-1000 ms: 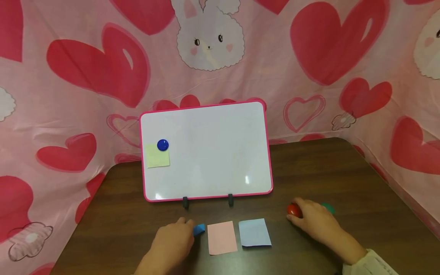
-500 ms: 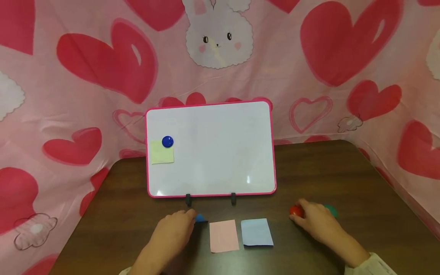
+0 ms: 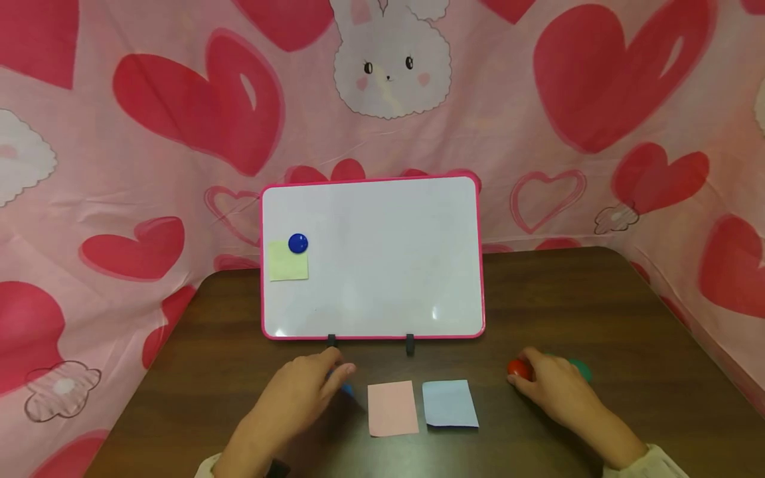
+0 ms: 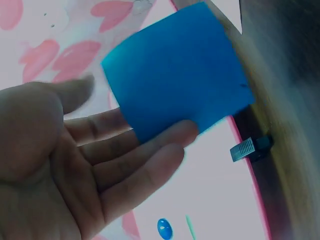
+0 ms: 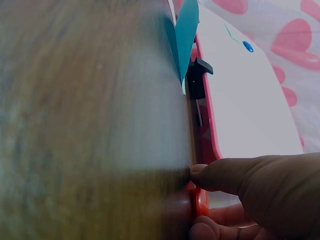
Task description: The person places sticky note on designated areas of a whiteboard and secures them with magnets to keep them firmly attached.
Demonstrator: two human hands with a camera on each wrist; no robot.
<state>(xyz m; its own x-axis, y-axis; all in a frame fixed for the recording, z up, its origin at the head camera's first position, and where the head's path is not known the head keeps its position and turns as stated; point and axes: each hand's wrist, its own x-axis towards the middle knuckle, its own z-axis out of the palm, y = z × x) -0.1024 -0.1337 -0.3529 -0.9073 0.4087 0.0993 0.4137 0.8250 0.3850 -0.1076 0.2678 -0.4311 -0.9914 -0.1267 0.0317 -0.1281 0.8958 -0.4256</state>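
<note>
In the left wrist view, a square blue sticky note (image 4: 175, 70) is caught between the fingers of my left hand (image 4: 85, 160). One fingertip lies over its lower edge, two others go behind it, and the thumb stands apart. From the head view, that left hand (image 3: 305, 388) hides most of the note, leaving a little blue (image 3: 346, 388) showing. On the right side of the table, my right hand (image 3: 558, 388) holds a round red magnet (image 3: 517, 369) between thumb and fingers. A green round magnet (image 3: 582, 370) lies beside that hand, partly covered.
A pink-framed whiteboard (image 3: 373, 265) stands on black feet (image 3: 410, 344). On it a dark blue magnet (image 3: 298, 243) overlaps a yellow-green sticky note (image 3: 287, 265). Pink (image 3: 392, 408) and light blue (image 3: 450, 403) sticky notes lie on the brown table (image 3: 538, 292), before a heart-patterned cloth (image 3: 382, 146).
My left hand has lifted and turned, its thumb moving away from the blue note. The right hand stays at the red magnet. The head view has shifted slightly, moving the scene rightward.
</note>
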